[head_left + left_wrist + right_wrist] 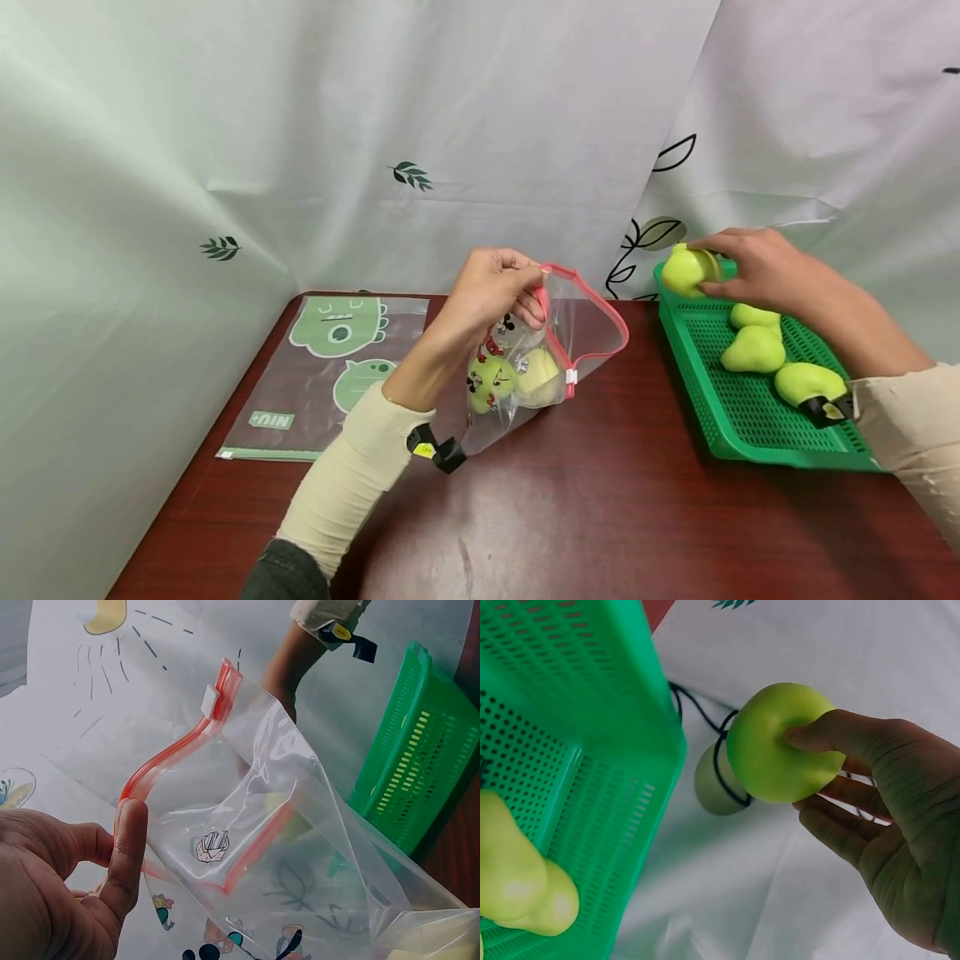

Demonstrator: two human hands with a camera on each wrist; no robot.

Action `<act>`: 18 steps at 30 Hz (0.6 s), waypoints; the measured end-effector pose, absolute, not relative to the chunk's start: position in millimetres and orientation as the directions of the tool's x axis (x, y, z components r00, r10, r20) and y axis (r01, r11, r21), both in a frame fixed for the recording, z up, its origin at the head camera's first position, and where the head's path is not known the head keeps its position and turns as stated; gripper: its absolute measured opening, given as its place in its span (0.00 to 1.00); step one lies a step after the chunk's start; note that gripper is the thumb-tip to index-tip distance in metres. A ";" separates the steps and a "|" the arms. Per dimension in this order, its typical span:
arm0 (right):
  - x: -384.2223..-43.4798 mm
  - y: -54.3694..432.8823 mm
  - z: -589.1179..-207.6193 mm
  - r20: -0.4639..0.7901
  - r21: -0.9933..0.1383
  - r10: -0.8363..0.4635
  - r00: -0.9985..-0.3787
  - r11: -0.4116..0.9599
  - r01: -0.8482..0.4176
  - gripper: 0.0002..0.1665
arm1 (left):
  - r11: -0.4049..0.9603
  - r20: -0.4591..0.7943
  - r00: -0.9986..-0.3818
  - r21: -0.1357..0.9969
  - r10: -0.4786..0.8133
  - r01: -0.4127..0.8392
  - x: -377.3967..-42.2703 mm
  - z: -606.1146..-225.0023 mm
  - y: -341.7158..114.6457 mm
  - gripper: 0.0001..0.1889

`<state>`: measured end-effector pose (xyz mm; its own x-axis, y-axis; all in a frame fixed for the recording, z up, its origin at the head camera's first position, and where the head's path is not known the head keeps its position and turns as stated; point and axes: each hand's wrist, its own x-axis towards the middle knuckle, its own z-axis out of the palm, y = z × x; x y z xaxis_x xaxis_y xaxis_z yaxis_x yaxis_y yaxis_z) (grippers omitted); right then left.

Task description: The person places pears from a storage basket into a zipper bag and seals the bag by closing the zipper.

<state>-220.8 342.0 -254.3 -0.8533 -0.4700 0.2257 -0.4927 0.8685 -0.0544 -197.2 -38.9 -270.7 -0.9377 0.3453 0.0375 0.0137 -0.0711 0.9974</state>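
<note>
My left hand (498, 287) pinches the red-edged mouth of a clear slider zip bag (592, 321) printed with small cartoon figures. In the left wrist view, thumb and fingers grip the red zip strip (161, 761), and the bag's mouth gapes. A green pear (491, 383) and a paler yellowish one (538, 379) show through the plastic low in the bag. Over the far left corner of the green basket, my right hand (757, 262) holds a yellow-green pear (686, 271). Its thumb presses the pear's near side (772, 742) in the right wrist view.
The green plastic basket (708, 408) on the right of the dark red table (600, 508) contains several pears (753, 348). A second clear zip bag (300, 400) with green monster prints lies flat at the left. A pale patterned curtain (480, 150) hangs behind the table.
</note>
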 end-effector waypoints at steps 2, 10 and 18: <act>-218.9 337.5 -252.0 0.232 -0.057 -0.471 -0.851 0.867 -0.495 0.36 | -0.069 0.037 -0.938 0.998 0.344 0.014 -197.1 -270.5 -39.1 0.12; -209.0 317.2 -242.3 0.264 -0.073 -0.487 -0.833 0.851 -0.521 0.37 | -0.059 0.030 -0.942 0.998 0.336 0.011 -196.5 -269.2 -39.2 0.13; -196.2 293.8 -237.7 0.455 -0.036 -0.583 -0.674 0.744 -0.667 0.39 | -0.057 0.028 -0.944 0.998 0.328 0.009 -196.5 -269.5 -39.2 0.08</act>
<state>-196.2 293.8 -237.7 -0.6737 -0.5827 0.4545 -0.6675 0.7438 -0.0358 -196.5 -39.2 -269.5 -0.9443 0.3280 0.0275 0.0093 -0.0571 0.9983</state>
